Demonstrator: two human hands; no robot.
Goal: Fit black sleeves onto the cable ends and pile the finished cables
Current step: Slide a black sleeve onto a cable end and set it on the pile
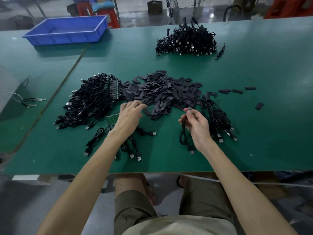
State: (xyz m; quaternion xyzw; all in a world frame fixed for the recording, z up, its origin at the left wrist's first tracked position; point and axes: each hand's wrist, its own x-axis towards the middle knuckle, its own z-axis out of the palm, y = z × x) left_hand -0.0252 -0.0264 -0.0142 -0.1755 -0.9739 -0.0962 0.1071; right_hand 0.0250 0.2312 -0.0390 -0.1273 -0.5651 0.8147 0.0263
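Cable pinched in right hand; left hand, fingers spread, partly hides sleeves.

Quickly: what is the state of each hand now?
Left hand: open, empty, fingers spread over the sleeve pile.
Right hand: closed on a cable.

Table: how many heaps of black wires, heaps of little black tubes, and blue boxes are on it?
cable heaps: 3 (far, left, right), not counting a few loose cables at the front
sleeve heap: 1
blue tray: 1
Total: 5
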